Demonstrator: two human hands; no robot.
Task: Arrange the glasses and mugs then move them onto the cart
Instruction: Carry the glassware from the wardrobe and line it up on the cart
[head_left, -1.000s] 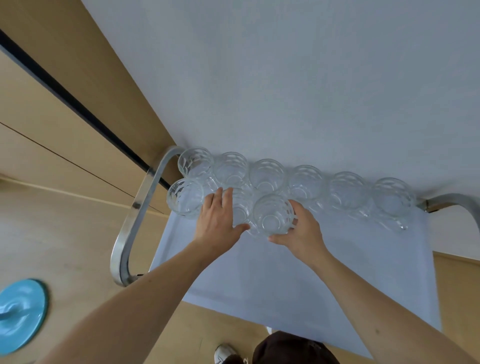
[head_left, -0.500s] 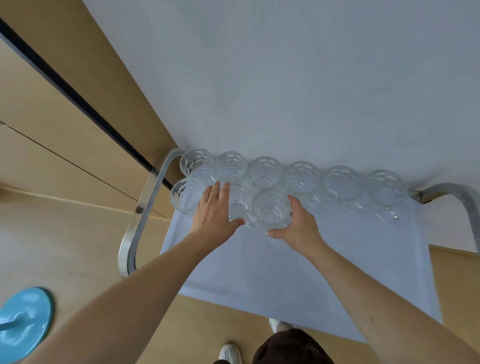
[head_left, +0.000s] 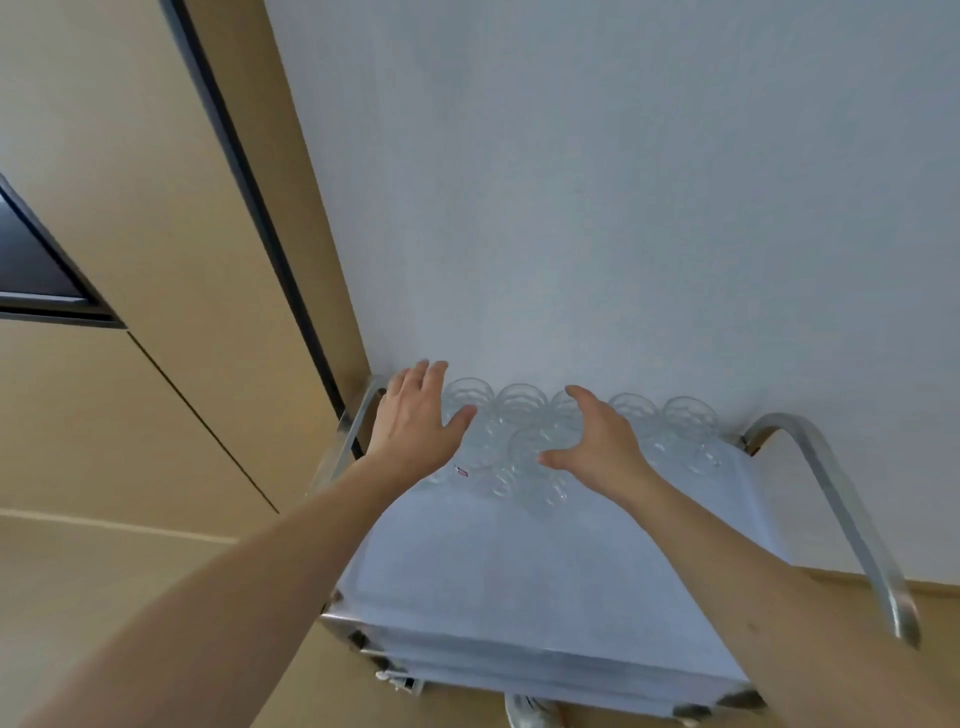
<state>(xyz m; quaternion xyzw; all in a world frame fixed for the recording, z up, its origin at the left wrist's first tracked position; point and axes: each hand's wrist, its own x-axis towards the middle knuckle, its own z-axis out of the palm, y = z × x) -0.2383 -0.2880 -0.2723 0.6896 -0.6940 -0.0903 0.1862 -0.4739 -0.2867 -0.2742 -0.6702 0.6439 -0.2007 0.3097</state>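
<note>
Several clear glass mugs (head_left: 522, 410) stand in a row along the far edge of the cart top (head_left: 519, 561), against the wall. A few more, one being a front mug (head_left: 530, 457), sit just in front of the row. My left hand (head_left: 415, 421) hovers above the left end of the mugs with fingers straight and spread, holding nothing. My right hand (head_left: 597, 441) hovers over the middle of the group, fingers relaxed and open, thumb near the front mug. Both hands hide some of the mugs beneath them.
The cart has curved metal handles, a left handle (head_left: 348, 431) and a right handle (head_left: 841, 509). A pale wall (head_left: 597, 208) rises right behind the mugs. Wooden panels (head_left: 156, 234) with a dark strip stand at left. The near half of the cart top is bare cloth.
Both hands have let go of the front mugs and lifted off them, fingers now spread. The view has tilted upward, showing more wall and the cart's front edge.
</note>
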